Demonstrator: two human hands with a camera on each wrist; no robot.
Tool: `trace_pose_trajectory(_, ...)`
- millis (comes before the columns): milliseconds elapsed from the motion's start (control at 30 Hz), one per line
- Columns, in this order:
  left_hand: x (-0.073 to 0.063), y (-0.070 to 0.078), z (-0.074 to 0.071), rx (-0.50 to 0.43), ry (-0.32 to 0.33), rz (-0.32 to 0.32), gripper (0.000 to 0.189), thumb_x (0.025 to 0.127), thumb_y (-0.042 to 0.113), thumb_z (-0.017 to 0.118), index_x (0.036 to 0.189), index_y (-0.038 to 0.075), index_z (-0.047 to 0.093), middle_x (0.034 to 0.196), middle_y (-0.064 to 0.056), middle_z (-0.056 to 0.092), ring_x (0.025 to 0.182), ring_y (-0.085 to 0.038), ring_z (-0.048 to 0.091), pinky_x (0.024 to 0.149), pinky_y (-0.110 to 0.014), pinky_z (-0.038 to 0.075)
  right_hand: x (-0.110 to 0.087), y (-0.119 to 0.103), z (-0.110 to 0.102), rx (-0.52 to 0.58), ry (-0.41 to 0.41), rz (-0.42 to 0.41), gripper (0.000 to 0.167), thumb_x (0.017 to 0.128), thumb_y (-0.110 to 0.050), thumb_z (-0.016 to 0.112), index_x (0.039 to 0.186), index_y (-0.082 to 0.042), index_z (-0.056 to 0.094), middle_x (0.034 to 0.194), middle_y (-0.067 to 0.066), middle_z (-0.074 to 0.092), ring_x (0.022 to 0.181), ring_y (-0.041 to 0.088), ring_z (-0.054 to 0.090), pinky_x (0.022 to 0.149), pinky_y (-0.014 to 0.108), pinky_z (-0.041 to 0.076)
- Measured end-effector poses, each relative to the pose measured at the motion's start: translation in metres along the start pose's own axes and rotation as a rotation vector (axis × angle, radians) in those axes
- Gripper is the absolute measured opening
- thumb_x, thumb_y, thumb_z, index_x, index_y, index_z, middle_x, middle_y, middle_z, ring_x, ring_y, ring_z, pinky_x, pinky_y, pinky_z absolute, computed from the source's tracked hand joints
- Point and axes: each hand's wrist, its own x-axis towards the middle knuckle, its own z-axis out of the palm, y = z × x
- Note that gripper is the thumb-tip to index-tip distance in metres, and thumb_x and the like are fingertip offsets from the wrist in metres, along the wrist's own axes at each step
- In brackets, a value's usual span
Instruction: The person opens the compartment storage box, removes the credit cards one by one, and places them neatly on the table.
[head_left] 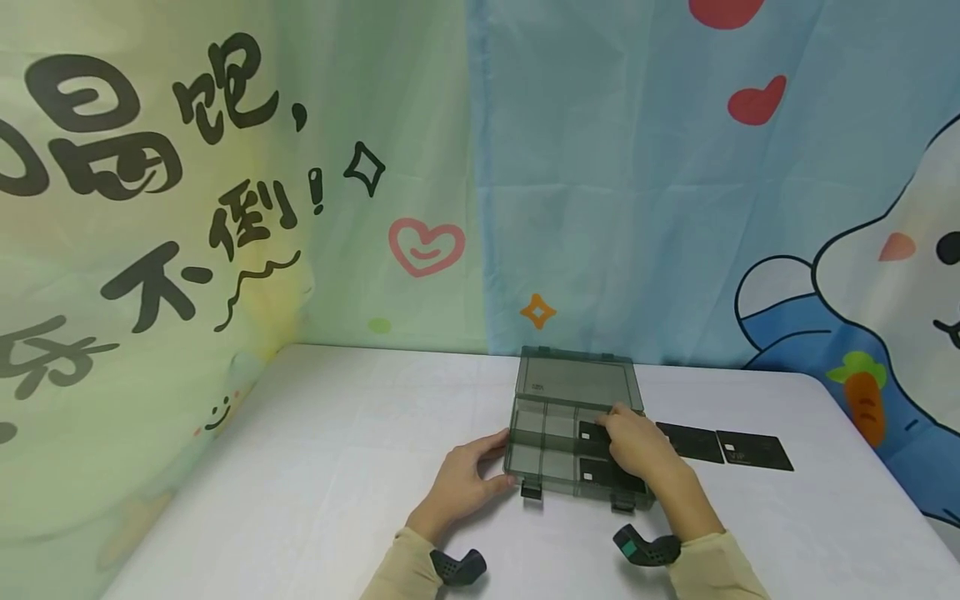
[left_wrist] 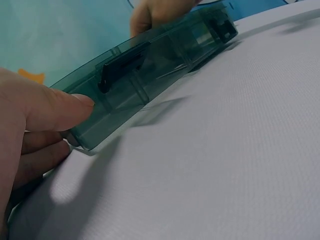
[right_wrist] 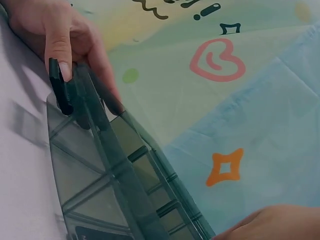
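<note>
A translucent grey-green compartment box lies on the table with its lid folded back. My left hand grips the box's near left corner, thumb on the front wall and fingers along the side, as the left wrist view shows. Reaching over the right compartments is my right hand, one finger at the far right compartment. Beneath it a black card shows partly, and another black card lies in the near right compartment. Whether the right fingers pinch the upper card, I cannot tell.
Two more black cards, one beside the box and one farther right, lie on the white table. Two dark latches jut from the box's front, one at left. Printed curtains rise behind the table.
</note>
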Motion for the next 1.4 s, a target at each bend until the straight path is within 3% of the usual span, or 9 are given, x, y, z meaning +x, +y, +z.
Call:
trace_pose_trajectory(233,-0.001,0.000,-0.001,0.011,-0.002,-0.005,0.071,0.076,0.036,0.075,0.139,0.017,0.048,0.128,0.002,0.063,0.124,-0.021,0.055,0.109,-0.045,0.040,0.002,0.000,0.002,0.050,-0.014,0.006,0.039,0.083,0.010,0.053,0.119,0.000,0.063,0.113,0.018,0.057,0.100,0.035,0.060,0.083,0.051,0.053)
trace_pose_trajectory(433,-0.001,0.000,-0.003,0.005,-0.006,0.006,0.071,0.076,0.036,0.075,0.139,0.015,0.049,0.129,0.001,0.063,0.124,-0.020,0.055,0.109,-0.043,0.040,0.003,-0.002,-0.010,0.069,-0.010,0.015,0.027,0.090,0.000,0.055,0.115,0.007,0.063,0.111,0.024,0.063,0.106,0.043,0.059,0.088,0.054,0.051)
trace_pose_trajectory(567,-0.001,-0.001,-0.002,0.012,0.001,0.011,0.070,0.076,0.036,0.075,0.138,0.016,0.049,0.129,0.002,0.063,0.124,-0.019,0.055,0.109,-0.042,0.041,0.001,-0.007,-0.016,0.082,-0.018,0.094,0.023,0.093,-0.014,0.056,0.087,0.005,0.067,0.084,0.016,0.066,0.079,0.033,0.063,0.067,0.045,0.054)
trace_pose_trajectory(733,0.002,-0.002,0.002,0.026,-0.004,0.024,0.068,0.078,0.037,0.074,0.138,0.017,0.049,0.129,0.004,0.062,0.125,-0.019,0.055,0.109,-0.041,0.041,-0.001,-0.015,-0.011,0.053,-0.082,0.176,0.047,0.098,-0.032,0.047,0.059,-0.007,0.056,0.056,0.007,0.053,0.051,0.020,0.050,0.050,0.034,0.042)
trace_pose_trajectory(800,0.003,-0.002,0.003,0.035,-0.013,0.026,0.067,0.079,0.038,0.073,0.138,0.018,0.050,0.129,0.005,0.062,0.125,-0.018,0.055,0.109,-0.041,0.041,-0.002,-0.018,-0.009,0.026,-0.119,0.190,0.055,0.100,-0.037,0.040,0.061,-0.003,0.061,0.064,0.015,0.061,0.057,0.026,0.057,0.055,0.039,0.048)
trace_pose_trajectory(867,0.003,-0.001,0.004,0.045,-0.021,0.025,0.066,0.079,0.038,0.072,0.138,0.018,0.050,0.129,0.005,0.062,0.125,-0.018,0.054,0.109,-0.040,0.041,-0.002,-0.020,-0.007,0.006,-0.155,0.207,0.062,0.101,-0.039,0.034,0.072,0.005,0.068,0.085,0.028,0.067,0.073,0.038,0.064,0.066,0.047,0.053)
trace_pose_trajectory(1000,0.002,0.001,0.003,0.050,-0.024,0.022,0.065,0.079,0.038,0.072,0.138,0.017,0.050,0.129,0.005,0.062,0.125,-0.018,0.055,0.109,-0.040,0.041,-0.002,-0.019,-0.005,-0.006,-0.177,0.229,0.063,0.101,-0.039,0.032,0.106,0.015,0.064,0.125,0.047,0.044,0.113,0.060,0.046,0.088,0.065,0.047)
trace_pose_trajectory(1200,0.002,-0.002,0.003,0.061,-0.014,0.020,0.066,0.079,0.037,0.072,0.138,0.019,0.050,0.131,0.006,0.061,0.125,-0.018,0.054,0.109,-0.040,0.041,0.000,-0.015,-0.004,-0.002,-0.105,0.207,0.044,0.098,-0.019,0.038,0.101,0.017,0.064,0.119,0.050,0.043,0.112,0.061,0.046,0.087,0.066,0.047)
trace_pose_trajectory(1400,0.003,-0.006,0.002,0.064,-0.004,0.025,0.066,0.079,0.038,0.072,0.138,0.020,0.049,0.131,0.006,0.060,0.125,-0.017,0.054,0.109,-0.040,0.041,0.004,-0.012,-0.003,-0.006,-0.048,0.176,0.022,0.089,-0.003,0.051,0.092,0.017,0.061,0.096,0.037,0.059,0.079,0.041,0.062,0.063,0.048,0.055)
